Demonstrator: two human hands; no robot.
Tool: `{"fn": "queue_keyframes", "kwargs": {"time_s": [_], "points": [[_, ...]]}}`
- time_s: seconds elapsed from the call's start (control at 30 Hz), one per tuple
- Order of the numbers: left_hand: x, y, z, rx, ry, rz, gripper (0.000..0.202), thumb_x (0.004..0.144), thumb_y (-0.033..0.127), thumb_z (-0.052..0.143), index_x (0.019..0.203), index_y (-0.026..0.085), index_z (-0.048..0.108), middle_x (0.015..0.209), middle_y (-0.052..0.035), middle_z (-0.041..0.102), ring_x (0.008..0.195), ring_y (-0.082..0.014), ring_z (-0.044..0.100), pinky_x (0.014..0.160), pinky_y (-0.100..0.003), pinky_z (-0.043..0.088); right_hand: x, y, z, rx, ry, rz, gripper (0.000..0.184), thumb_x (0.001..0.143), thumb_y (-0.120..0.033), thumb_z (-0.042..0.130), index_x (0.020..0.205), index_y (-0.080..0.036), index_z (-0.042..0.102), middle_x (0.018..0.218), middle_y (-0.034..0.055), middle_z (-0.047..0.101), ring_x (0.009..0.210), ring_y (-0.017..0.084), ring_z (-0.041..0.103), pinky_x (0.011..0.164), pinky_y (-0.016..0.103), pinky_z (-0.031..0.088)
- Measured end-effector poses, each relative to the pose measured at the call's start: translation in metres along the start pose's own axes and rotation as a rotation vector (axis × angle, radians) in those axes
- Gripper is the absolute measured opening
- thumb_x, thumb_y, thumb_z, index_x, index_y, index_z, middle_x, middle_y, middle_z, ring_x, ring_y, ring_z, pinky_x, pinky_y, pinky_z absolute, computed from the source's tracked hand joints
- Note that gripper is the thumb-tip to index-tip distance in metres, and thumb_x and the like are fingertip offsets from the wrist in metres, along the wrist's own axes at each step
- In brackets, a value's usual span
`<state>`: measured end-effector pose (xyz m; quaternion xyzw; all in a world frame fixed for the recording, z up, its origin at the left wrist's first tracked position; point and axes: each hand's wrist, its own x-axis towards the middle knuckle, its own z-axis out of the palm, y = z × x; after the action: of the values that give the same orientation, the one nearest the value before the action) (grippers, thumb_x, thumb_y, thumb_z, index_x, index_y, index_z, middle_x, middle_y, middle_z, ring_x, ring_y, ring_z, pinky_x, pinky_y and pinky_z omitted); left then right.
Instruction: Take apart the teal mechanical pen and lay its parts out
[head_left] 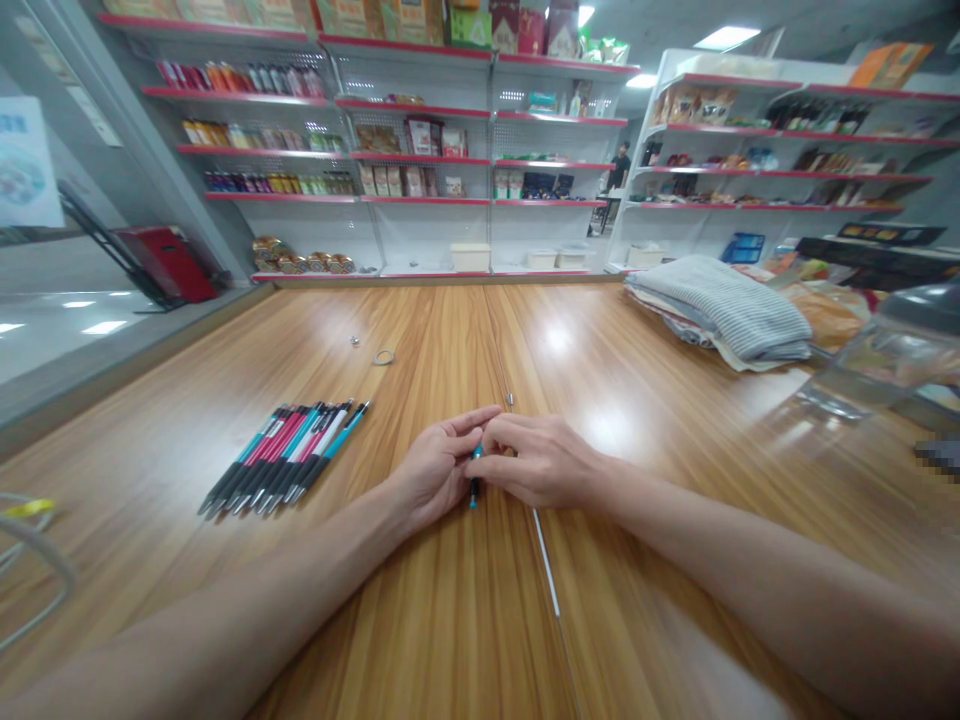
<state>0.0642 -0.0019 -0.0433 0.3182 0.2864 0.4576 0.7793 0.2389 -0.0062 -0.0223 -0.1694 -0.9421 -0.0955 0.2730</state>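
My left hand [435,472] and my right hand [536,462] meet over the middle of the table. Between their fingers is a blue and black pen [475,488], with its dark lower end showing below the fingertips; the rest is covered. Both hands are closed around it. A thin white rod [547,565] lies on the wood below my right hand, its upper end hidden under the palm. Just beyond the right knuckles rests a small metal piece [510,399]. To the left, several pens [285,455] in blue, pink and white, with black grips, lie side by side in a slanted row.
Farther back lie a small ring of cord [383,357] and a tiny metal bit [355,341]. Folded striped cloth [720,310] and a clear container [862,360] occupy the right. A cable [37,560] loops at the left edge. Stocked shelves [420,155] stand behind the table.
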Motion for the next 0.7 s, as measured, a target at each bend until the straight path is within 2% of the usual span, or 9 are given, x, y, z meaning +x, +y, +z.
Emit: {"fn": "queue_keyframes", "kwargs": {"time_s": [0.1, 0.23, 0.33, 0.43, 0.5, 0.6, 0.7], "points": [[-0.001, -0.002, 0.002, -0.019, -0.078, 0.016, 0.024, 0.083, 0.000, 0.052, 0.099, 0.006, 0.068, 0.088, -0.0117, 0.068, 0.072, -0.0114, 0.064, 0.064, -0.017, 0.054, 0.000, 0.000, 0.003, 0.069, 0.107, 0.117, 0.015, 0.092, -0.020, 0.047, 0.100, -0.018, 0.060, 0.089, 0.0052, 0.059, 0.083, 0.015, 0.054, 0.069, 0.026, 0.043], [-0.005, -0.004, 0.005, 0.032, -0.103, -0.004, 0.017, 0.087, 0.008, 0.054, 0.096, 0.005, 0.068, 0.088, -0.0117, 0.066, 0.077, -0.0121, 0.064, 0.073, -0.021, 0.054, -0.004, 0.007, 0.006, 0.165, 0.297, 0.426, 0.011, 0.092, -0.027, 0.051, 0.093, -0.016, 0.055, 0.083, 0.0050, 0.057, 0.075, 0.014, 0.054, 0.065, 0.026, 0.043], [-0.006, -0.005, 0.005, 0.073, -0.139, -0.015, 0.015, 0.088, 0.011, 0.055, 0.094, 0.005, 0.067, 0.086, -0.0105, 0.063, 0.073, -0.0106, 0.061, 0.069, -0.019, 0.052, -0.006, 0.012, 0.009, 0.187, 0.336, 0.597, 0.016, 0.092, -0.031, 0.052, 0.084, -0.017, 0.051, 0.075, 0.0023, 0.055, 0.067, 0.013, 0.052, 0.059, 0.025, 0.040], [-0.005, -0.005, 0.004, 0.091, -0.144, -0.007, 0.014, 0.085, 0.007, 0.057, 0.094, 0.004, 0.066, 0.084, -0.0090, 0.061, 0.068, -0.0080, 0.058, 0.063, -0.017, 0.049, -0.006, 0.014, 0.011, 0.274, 0.387, 0.713, 0.015, 0.095, -0.032, 0.047, 0.090, -0.019, 0.048, 0.071, 0.0000, 0.056, 0.058, 0.011, 0.051, 0.055, 0.023, 0.039], [-0.004, -0.005, 0.004, 0.099, -0.134, 0.001, 0.015, 0.084, 0.005, 0.058, 0.097, 0.004, 0.066, 0.081, -0.0078, 0.060, 0.066, -0.0075, 0.056, 0.061, -0.016, 0.047, -0.007, 0.015, 0.012, 0.344, 0.464, 0.732, 0.012, 0.097, -0.031, 0.042, 0.097, -0.019, 0.045, 0.079, 0.0017, 0.060, 0.062, 0.012, 0.055, 0.058, 0.024, 0.042], [-0.005, -0.005, 0.004, 0.103, -0.128, 0.024, 0.019, 0.084, 0.008, 0.059, 0.103, 0.005, 0.063, 0.078, -0.0070, 0.061, 0.064, -0.0082, 0.056, 0.060, -0.018, 0.047, -0.008, 0.017, 0.010, 0.357, 0.584, 0.654, 0.009, 0.098, -0.027, 0.037, 0.103, -0.020, 0.042, 0.090, 0.0054, 0.064, 0.078, 0.014, 0.061, 0.072, 0.028, 0.047], [-0.007, -0.004, 0.004, 0.111, -0.135, 0.054, 0.022, 0.085, 0.015, 0.062, 0.106, 0.009, 0.059, 0.080, -0.0069, 0.063, 0.059, -0.0086, 0.056, 0.055, -0.019, 0.045, -0.009, 0.017, 0.007, 0.272, 0.542, 0.514, 0.012, 0.096, -0.021, 0.037, 0.100, -0.018, 0.048, 0.090, 0.0075, 0.062, 0.083, 0.016, 0.059, 0.078, 0.031, 0.047]]}}
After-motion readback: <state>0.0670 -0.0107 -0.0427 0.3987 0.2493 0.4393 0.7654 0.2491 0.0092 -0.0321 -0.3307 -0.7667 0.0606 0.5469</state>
